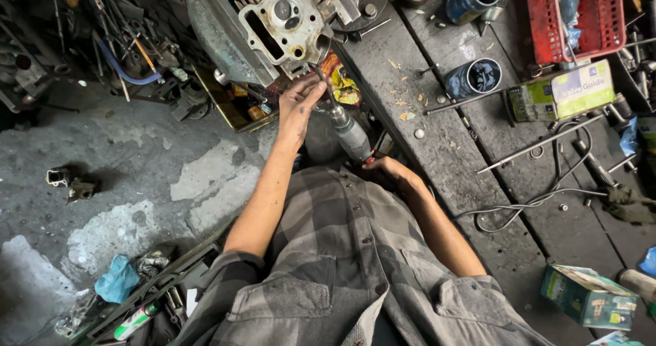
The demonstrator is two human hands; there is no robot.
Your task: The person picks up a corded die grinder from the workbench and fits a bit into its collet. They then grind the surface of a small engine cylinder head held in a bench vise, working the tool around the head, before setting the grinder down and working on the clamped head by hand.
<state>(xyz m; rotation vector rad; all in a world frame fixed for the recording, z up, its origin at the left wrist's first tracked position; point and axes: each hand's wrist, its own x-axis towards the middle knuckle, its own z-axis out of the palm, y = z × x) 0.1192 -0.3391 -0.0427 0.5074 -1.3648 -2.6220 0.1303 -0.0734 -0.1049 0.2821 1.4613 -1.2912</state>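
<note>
Holding a grey cylindrical power tool (351, 135) by its rear end, the person's right hand (387, 168) is clenched around the tool's body close to their chest. The tool slants up and away from the person, its thin bit reaching toward a metal engine cylinder head (287, 23) that sits at the near edge of a dark wooden workbench (437, 141). The left hand (299, 105) reaches forward with grimy fingers curled about the front of the tool, near the bit, just below the cylinder head; how tightly it grips cannot be told. The person wears a grey plaid shirt (342, 264). On the bench to the right lie two dark round tins (473, 77), a green and white cardboard box (562, 90), a red plastic basket (577, 15), long metal rods (540, 143) and a loose wire (526, 202). Left of the person, stained concrete floor (123, 161) holds scattered metal parts.
</note>
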